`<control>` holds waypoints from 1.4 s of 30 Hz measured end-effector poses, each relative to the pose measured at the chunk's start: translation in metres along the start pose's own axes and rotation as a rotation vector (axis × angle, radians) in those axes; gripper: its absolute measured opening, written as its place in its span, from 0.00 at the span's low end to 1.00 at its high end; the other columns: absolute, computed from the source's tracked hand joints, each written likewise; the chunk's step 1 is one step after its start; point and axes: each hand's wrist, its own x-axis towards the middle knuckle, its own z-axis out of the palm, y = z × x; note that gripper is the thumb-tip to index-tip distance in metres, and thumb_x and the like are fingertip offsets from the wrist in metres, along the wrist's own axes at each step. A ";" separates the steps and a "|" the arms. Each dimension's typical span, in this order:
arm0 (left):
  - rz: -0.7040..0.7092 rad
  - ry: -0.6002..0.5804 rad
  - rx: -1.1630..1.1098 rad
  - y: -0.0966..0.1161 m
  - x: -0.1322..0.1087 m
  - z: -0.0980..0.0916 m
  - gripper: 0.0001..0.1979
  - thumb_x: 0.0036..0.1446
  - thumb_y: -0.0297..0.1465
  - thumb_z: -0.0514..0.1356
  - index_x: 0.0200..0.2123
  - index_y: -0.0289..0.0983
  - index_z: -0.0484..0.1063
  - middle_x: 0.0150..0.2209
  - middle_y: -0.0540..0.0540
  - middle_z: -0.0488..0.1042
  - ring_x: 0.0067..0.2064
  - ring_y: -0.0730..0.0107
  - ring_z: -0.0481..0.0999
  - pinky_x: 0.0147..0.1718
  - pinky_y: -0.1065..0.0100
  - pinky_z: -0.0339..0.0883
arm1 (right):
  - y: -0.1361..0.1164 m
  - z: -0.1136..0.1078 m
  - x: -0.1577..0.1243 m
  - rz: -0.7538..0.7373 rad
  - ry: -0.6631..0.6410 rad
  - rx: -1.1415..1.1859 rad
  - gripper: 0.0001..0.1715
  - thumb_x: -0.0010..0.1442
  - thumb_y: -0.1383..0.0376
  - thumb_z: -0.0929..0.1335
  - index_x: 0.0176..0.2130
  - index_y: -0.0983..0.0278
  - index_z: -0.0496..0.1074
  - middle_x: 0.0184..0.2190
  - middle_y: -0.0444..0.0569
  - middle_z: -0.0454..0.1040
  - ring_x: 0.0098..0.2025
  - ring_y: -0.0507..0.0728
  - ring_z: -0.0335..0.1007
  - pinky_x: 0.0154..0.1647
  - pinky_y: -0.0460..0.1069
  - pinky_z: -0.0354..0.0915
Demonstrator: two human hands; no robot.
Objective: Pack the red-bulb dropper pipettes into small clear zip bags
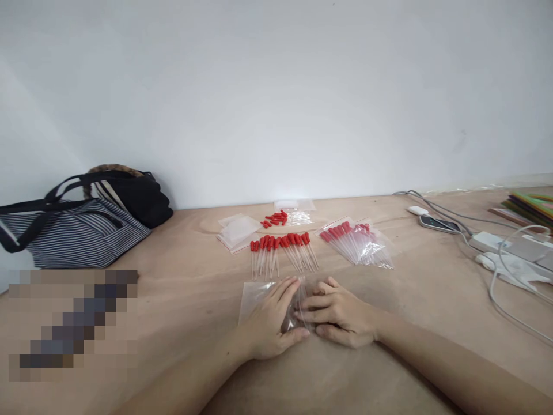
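Note:
A clear zip bag (252, 297) lies flat on the table in front of me. My left hand (274, 320) rests on it, fingers stretched out and thumb spread to the side. At the bag's right edge is my right hand (339, 314), its fingers apart and some fingertips touching the plastic; whether they reach inside I cannot tell. Just beyond the hands, several droppers with red bulbs (285, 245) lie in a row. Farther right are bags packed with red-bulbed droppers (352, 239).
Loose red rubber bulbs (275, 219) and clear glass tubes (300, 217) lie near the wall, beside flat clear bags (239, 230). A striped bag (90, 233) stands at left. On the right are a power strip (514, 248), cables and a dark device (438, 223).

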 end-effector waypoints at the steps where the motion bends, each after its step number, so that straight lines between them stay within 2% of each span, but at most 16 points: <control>1: -0.008 0.004 0.001 -0.001 -0.001 -0.001 0.39 0.51 0.42 0.57 0.60 0.34 0.42 0.61 0.36 0.47 0.61 0.54 0.47 0.55 0.52 0.49 | -0.001 0.000 0.000 -0.015 -0.003 -0.016 0.24 0.57 0.60 0.61 0.54 0.53 0.59 0.48 0.45 0.67 0.40 0.56 0.56 0.38 0.52 0.49; 5: 0.011 0.041 0.031 -0.009 -0.004 -0.005 0.41 0.50 0.44 0.57 0.60 0.35 0.40 0.60 0.35 0.51 0.59 0.51 0.52 0.54 0.50 0.52 | -0.001 -0.002 0.001 -0.034 0.008 -0.071 0.27 0.56 0.54 0.62 0.55 0.50 0.57 0.51 0.46 0.65 0.39 0.56 0.55 0.36 0.51 0.49; 9: 0.070 0.053 0.094 -0.018 -0.010 -0.005 0.39 0.52 0.45 0.56 0.60 0.36 0.41 0.59 0.36 0.53 0.59 0.51 0.53 0.55 0.49 0.49 | -0.002 -0.002 0.001 -0.019 0.008 -0.051 0.26 0.56 0.53 0.62 0.54 0.49 0.58 0.52 0.47 0.64 0.40 0.57 0.55 0.37 0.52 0.50; 12: 0.061 0.045 0.094 -0.018 -0.012 -0.004 0.33 0.55 0.41 0.53 0.59 0.37 0.44 0.58 0.39 0.55 0.59 0.55 0.53 0.56 0.50 0.47 | 0.001 -0.003 -0.001 0.018 0.020 0.093 0.26 0.53 0.54 0.65 0.52 0.51 0.62 0.51 0.48 0.65 0.43 0.58 0.57 0.41 0.55 0.52; 14: 0.017 0.068 0.075 -0.015 -0.013 -0.004 0.31 0.56 0.38 0.54 0.59 0.37 0.45 0.57 0.40 0.57 0.58 0.56 0.54 0.55 0.51 0.49 | 0.009 -0.004 -0.001 0.077 0.089 0.257 0.22 0.53 0.55 0.66 0.48 0.55 0.67 0.48 0.49 0.68 0.45 0.58 0.59 0.43 0.55 0.54; 16: -0.022 0.098 0.049 -0.012 -0.013 -0.005 0.30 0.55 0.37 0.55 0.58 0.38 0.47 0.57 0.40 0.58 0.57 0.56 0.56 0.55 0.52 0.51 | 0.025 -0.005 0.002 0.236 0.208 0.404 0.16 0.54 0.57 0.65 0.40 0.61 0.72 0.41 0.50 0.71 0.41 0.56 0.64 0.39 0.51 0.58; 18: -0.034 0.109 0.026 -0.010 -0.013 -0.006 0.30 0.53 0.36 0.56 0.57 0.38 0.48 0.56 0.41 0.58 0.57 0.56 0.56 0.54 0.52 0.52 | 0.044 -0.007 0.010 0.551 0.369 0.435 0.14 0.55 0.58 0.63 0.30 0.65 0.71 0.28 0.49 0.72 0.30 0.53 0.66 0.31 0.48 0.61; 19: -0.040 0.111 0.018 -0.009 -0.013 -0.006 0.30 0.53 0.36 0.57 0.57 0.38 0.49 0.56 0.41 0.58 0.57 0.56 0.57 0.54 0.52 0.53 | 0.055 -0.009 0.015 0.732 0.460 0.394 0.13 0.54 0.58 0.64 0.27 0.66 0.69 0.24 0.48 0.71 0.26 0.52 0.65 0.28 0.47 0.60; 20: -0.044 0.110 0.013 -0.008 -0.013 -0.007 0.30 0.53 0.36 0.57 0.57 0.39 0.49 0.56 0.41 0.59 0.57 0.55 0.57 0.53 0.52 0.53 | 0.064 -0.010 0.022 0.859 0.510 0.341 0.11 0.51 0.60 0.65 0.28 0.67 0.68 0.24 0.47 0.70 0.26 0.52 0.65 0.28 0.47 0.61; 21: -0.048 0.108 0.013 -0.008 -0.013 -0.007 0.30 0.53 0.36 0.57 0.57 0.39 0.50 0.56 0.41 0.59 0.56 0.55 0.57 0.53 0.51 0.54 | 0.073 -0.011 0.028 0.943 0.511 0.288 0.12 0.48 0.60 0.67 0.30 0.67 0.68 0.26 0.48 0.71 0.27 0.52 0.66 0.30 0.47 0.61; 23: -0.053 0.108 0.020 -0.008 -0.013 -0.007 0.29 0.53 0.37 0.56 0.57 0.39 0.50 0.56 0.41 0.59 0.56 0.55 0.57 0.53 0.50 0.53 | 0.085 -0.013 0.042 1.071 0.458 0.247 0.22 0.43 0.58 0.69 0.37 0.67 0.66 0.30 0.50 0.71 0.32 0.55 0.67 0.31 0.48 0.62; 26: -0.051 0.110 0.026 -0.009 -0.014 -0.007 0.30 0.53 0.37 0.56 0.57 0.39 0.49 0.56 0.40 0.59 0.56 0.54 0.57 0.53 0.49 0.52 | 0.094 -0.013 0.058 1.163 0.385 0.255 0.32 0.37 0.56 0.72 0.40 0.68 0.64 0.36 0.54 0.70 0.37 0.58 0.67 0.31 0.48 0.62; 29: -0.045 0.108 0.017 -0.010 -0.014 -0.007 0.31 0.53 0.37 0.57 0.58 0.40 0.49 0.57 0.41 0.58 0.57 0.54 0.57 0.53 0.49 0.52 | 0.098 -0.012 0.067 1.190 0.352 0.277 0.26 0.35 0.58 0.73 0.35 0.66 0.65 0.32 0.52 0.71 0.36 0.58 0.68 0.28 0.46 0.61; 32: -0.040 0.111 0.019 -0.011 -0.014 -0.006 0.31 0.53 0.37 0.57 0.58 0.41 0.48 0.57 0.41 0.58 0.57 0.54 0.57 0.53 0.49 0.52 | 0.100 -0.012 0.070 1.201 0.308 0.318 0.16 0.36 0.62 0.72 0.27 0.64 0.66 0.24 0.46 0.69 0.30 0.56 0.68 0.23 0.44 0.59; 34: -0.042 0.107 0.025 -0.011 -0.013 -0.006 0.31 0.53 0.37 0.57 0.58 0.40 0.48 0.57 0.41 0.58 0.57 0.54 0.57 0.53 0.49 0.52 | 0.100 -0.013 0.070 1.207 0.282 0.345 0.13 0.37 0.63 0.71 0.24 0.64 0.65 0.20 0.44 0.67 0.26 0.54 0.67 0.21 0.44 0.57; 42: -0.033 0.107 0.021 -0.010 -0.013 -0.008 0.30 0.53 0.37 0.56 0.58 0.40 0.49 0.56 0.40 0.59 0.56 0.54 0.58 0.54 0.49 0.52 | 0.100 -0.016 0.065 1.237 0.252 0.446 0.15 0.32 0.67 0.73 0.18 0.64 0.63 0.14 0.42 0.64 0.20 0.52 0.63 0.16 0.44 0.54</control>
